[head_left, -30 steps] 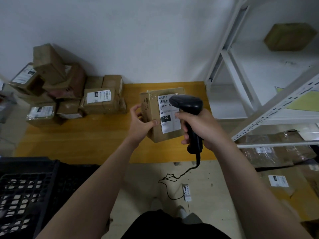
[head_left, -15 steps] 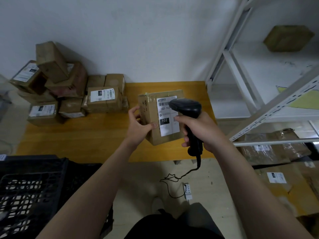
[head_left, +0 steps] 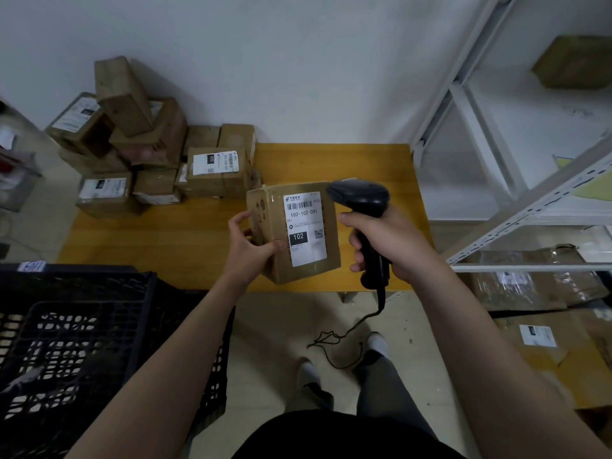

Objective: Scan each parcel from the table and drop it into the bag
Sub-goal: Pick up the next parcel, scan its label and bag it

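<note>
Scanner (head_left: 361,207) shifted right, clenched in right grip (head_left: 387,246), parcel (head_left: 298,233) just left, clasped by left grip (head_left: 251,250)

A yellow wooden table (head_left: 165,236) stands against the wall. Taped parcels (head_left: 215,173) lie heaped on it, left of and beyond the left hand (head_left: 245,253).

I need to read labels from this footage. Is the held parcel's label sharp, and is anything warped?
Head view: the label on the held parcel is sharp, 102-102-C01 legible; labels on the piled parcels are soft and dim; the wide lens slants the shelf uprights; overall light is dull.
</note>
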